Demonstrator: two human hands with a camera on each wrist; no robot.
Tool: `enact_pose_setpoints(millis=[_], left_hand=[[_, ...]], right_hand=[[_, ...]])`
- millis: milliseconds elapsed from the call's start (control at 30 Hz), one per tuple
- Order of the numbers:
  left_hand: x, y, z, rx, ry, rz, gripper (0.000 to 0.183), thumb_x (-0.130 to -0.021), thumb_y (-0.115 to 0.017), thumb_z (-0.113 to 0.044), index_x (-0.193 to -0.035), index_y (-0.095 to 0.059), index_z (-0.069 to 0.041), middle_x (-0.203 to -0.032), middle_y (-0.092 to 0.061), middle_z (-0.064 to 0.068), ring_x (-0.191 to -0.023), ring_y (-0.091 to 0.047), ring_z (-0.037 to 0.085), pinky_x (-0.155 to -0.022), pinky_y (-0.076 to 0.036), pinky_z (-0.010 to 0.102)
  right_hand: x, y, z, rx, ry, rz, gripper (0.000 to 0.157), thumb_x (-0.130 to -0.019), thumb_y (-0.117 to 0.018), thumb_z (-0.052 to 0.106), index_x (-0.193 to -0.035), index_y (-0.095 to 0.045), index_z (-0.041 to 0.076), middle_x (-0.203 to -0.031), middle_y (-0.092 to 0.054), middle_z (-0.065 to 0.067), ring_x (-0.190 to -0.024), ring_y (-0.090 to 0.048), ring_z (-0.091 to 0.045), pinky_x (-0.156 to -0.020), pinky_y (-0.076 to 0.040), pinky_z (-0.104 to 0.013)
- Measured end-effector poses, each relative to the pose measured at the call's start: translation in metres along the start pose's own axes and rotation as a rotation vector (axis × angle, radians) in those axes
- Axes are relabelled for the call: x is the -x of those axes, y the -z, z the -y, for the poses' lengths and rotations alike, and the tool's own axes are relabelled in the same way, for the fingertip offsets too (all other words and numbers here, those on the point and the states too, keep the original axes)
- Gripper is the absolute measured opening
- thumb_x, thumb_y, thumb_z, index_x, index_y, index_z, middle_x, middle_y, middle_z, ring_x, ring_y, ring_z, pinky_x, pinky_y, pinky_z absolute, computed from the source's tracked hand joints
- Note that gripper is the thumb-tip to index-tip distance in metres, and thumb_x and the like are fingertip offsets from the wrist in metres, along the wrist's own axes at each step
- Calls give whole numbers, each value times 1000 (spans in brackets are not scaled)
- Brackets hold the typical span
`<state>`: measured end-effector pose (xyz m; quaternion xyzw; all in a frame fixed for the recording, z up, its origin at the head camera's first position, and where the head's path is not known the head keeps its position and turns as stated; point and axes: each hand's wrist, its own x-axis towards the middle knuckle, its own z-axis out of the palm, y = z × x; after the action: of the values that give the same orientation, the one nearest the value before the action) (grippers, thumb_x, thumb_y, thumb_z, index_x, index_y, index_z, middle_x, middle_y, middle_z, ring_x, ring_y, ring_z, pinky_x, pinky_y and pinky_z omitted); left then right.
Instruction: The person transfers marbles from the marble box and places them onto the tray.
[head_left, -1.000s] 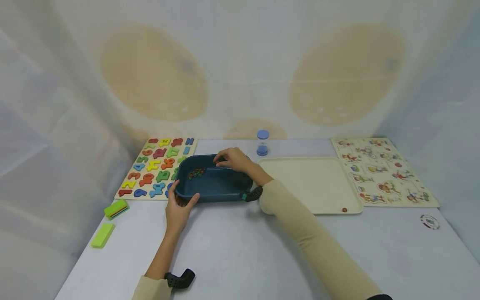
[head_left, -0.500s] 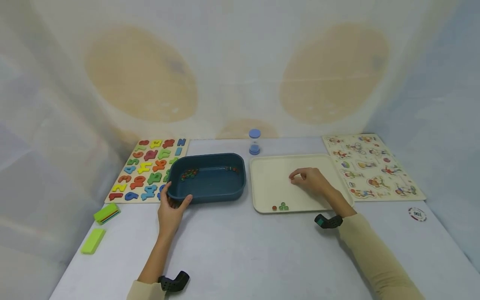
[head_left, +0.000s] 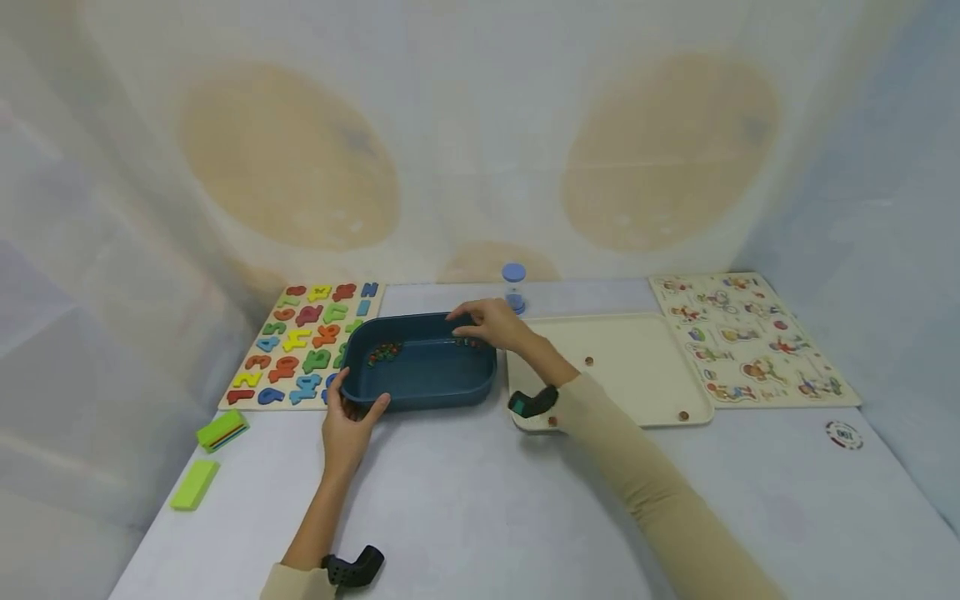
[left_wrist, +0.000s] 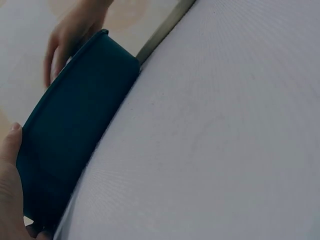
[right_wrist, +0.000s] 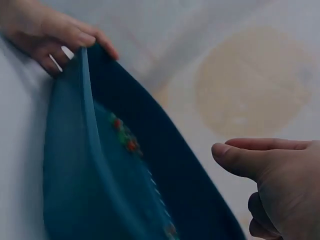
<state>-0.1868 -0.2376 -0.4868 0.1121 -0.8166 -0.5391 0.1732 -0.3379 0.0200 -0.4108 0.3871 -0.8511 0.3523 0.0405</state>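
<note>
My left hand (head_left: 347, 437) grips the near left corner of a dark blue plastic basin (head_left: 427, 398), thumb at the near rim. Small red and green beads (head_left: 384, 353) are clustered inside at the left. Over the basin's right end hovers my right hand (head_left: 497, 323), with more small beads (head_left: 468, 342) just below it. Its thumb and forefinger (right_wrist: 260, 143) stand slightly apart, and nothing shows between them. On the cream tray (head_left: 633, 387) lie a few reddish beads (head_left: 588, 361), spaced apart. My right forearm hides part of the tray's near left.
A number puzzle board (head_left: 297, 343) lies partly behind the basin. A picture puzzle board (head_left: 750, 342) borders the tray. Behind stands a small blue-capped container (head_left: 514, 287). Two green blocks (head_left: 222, 429) lie left, and a round chip (head_left: 844, 435) lies right.
My right hand went from the basin to the tray, left a reddish bead near its middle, and came back over the basin's right end. My left hand keeps hold of the basin.
</note>
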Motion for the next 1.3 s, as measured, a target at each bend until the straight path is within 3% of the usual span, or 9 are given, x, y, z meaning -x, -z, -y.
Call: enact_pose_setpoints(millis=[133, 267, 467, 633, 867, 1000, 1100, 1200, 1300], left_hand=[[1, 0, -1, 1, -7, -2, 77, -73, -70, -46, -135, -25, -37, -144, -28, 11, -127, -35, 27, -101, -36, 42], [1, -1, -1, 10, -15, 2, 77, -73, -69, -46, -136, -25, -35, -144, -28, 11, -127, -36, 27, -100, -36, 42], [1, -6, 2, 12, -11, 12, 78, -72, -69, -48, -136, -25, -36, -143, -30, 10, -127, -37, 25, -100, -37, 40], [1, -7, 3, 27, -24, 5, 78, -71, -70, -47, -135, -26, -37, -141, -34, 10, -125, -39, 22, -100, -37, 38], [0, -8, 3, 35, -37, 12, 79, -72, -70, -47, -136, -26, -34, -143, -31, 9, -127, -37, 23, -100, -37, 38], [0, -8, 3, 34, -29, 13, 79, -72, -70, -47, -136, -26, -35, -143, -29, 9, -128, -35, 23, -101, -36, 39], [1, -6, 2, 28, -20, 12, 79, -71, -70, -48, -135, -26, -36, -143, -29, 9, -128, -35, 24, -101, -36, 40], [1, -4, 1, 20, -20, 5, 79, -72, -70, -47, -136, -26, -35, -143, -29, 9, -127, -36, 25, -101, -37, 40], [1, 0, 0, 14, -27, -3, 79, -72, -70, -46, -136, -26, -34, -143, -28, 9, -127, -35, 25, -101, -36, 40]], right_hand=[[-42, -38, 19, 8, -11, 116, 25, -82, -65, 25, -105, -66, 18, -51, -40, 1, -44, -31, -10, -45, -28, -20], [-61, -68, 25, 53, -66, 206, 23, -83, -64, 26, -105, -66, 21, -62, -54, -5, -46, -31, -10, -45, -27, -20], [-67, -93, 26, 91, -111, 238, 24, -81, -66, 27, -104, -67, 21, -105, -64, 5, -73, -55, -6, -63, -45, -18], [-65, -102, 26, 131, -139, 246, 24, -80, -67, 28, -103, -67, 22, -108, -63, 7, -91, -59, -9, -76, -49, -23], [-65, -105, 26, 185, -138, 284, 23, -80, -65, 32, -102, -66, 24, -105, -63, 7, -85, -57, -7, -72, -48, -22], [-60, -92, 26, 156, -63, 250, 21, -81, -65, 31, -100, -66, 21, -95, -64, 7, -70, -54, -5, -62, -46, -19], [-45, -63, 24, 95, 6, 178, 21, -82, -64, 28, -100, -66, 17, -76, -60, 5, -58, -45, -6, -59, -39, -21], [-15, -24, 12, 51, 20, 94, 20, -81, -66, 26, -99, -67, 15, -57, -42, 5, -50, -32, -10, -52, -29, -24], [24, 13, -12, 19, -5, -8, 20, -80, -68, 23, -96, -68, 12, -51, -31, 4, -47, -25, -11, -46, -24, -24]])
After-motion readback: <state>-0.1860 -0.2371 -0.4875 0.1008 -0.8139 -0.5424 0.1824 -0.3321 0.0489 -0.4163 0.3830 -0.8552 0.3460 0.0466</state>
